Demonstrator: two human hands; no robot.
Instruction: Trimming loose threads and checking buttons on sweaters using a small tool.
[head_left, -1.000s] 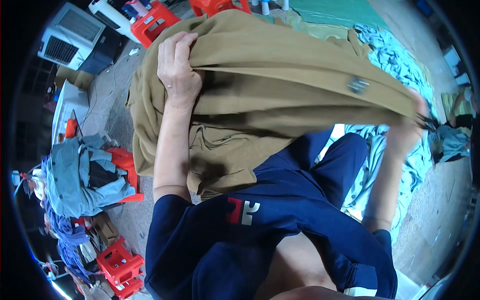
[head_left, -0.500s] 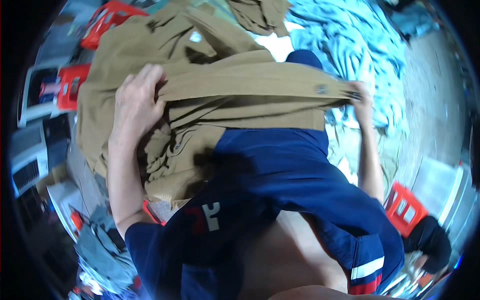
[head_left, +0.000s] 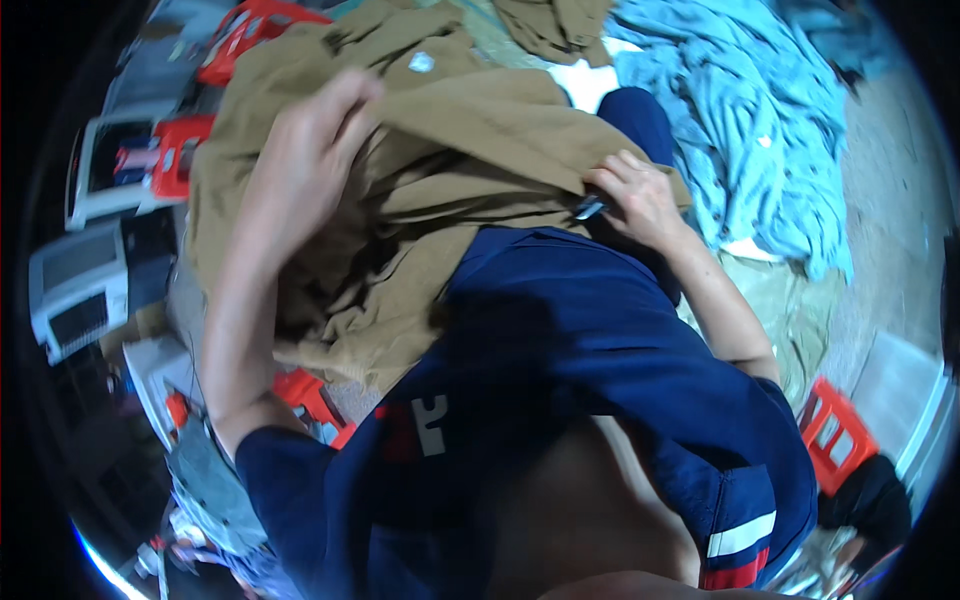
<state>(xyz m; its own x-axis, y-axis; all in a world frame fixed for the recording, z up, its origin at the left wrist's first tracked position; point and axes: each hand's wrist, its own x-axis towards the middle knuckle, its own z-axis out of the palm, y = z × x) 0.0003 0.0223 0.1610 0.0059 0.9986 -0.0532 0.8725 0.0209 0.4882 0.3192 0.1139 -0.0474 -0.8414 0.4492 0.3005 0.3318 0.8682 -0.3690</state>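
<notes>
A large brown garment (head_left: 480,120) with heavy folds lies spread across my lap and out in front of me. My left hand (head_left: 315,145), smeared by motion, is raised at its left part, fingers closed on the cloth. My right hand (head_left: 640,195) is closed at the garment's right end, over my dark blue trousers. Out of its fingers sticks a small shiny blade with a dark part, which looks like thread snips (head_left: 591,208). The fingers partly hide this tool and the cloth edge beside it.
Light blue cloth (head_left: 735,120) is heaped at the far right, with pale green cloth (head_left: 785,300) nearer. Red plastic stools (head_left: 185,150) stand at the left, and another red stool (head_left: 838,435) at the right. White-framed bins (head_left: 80,285) line the left side.
The garment's edge was stretched taut between my hands and now sags in folds. My right hand has come inward to the left; my left hand has risen away from me.
</notes>
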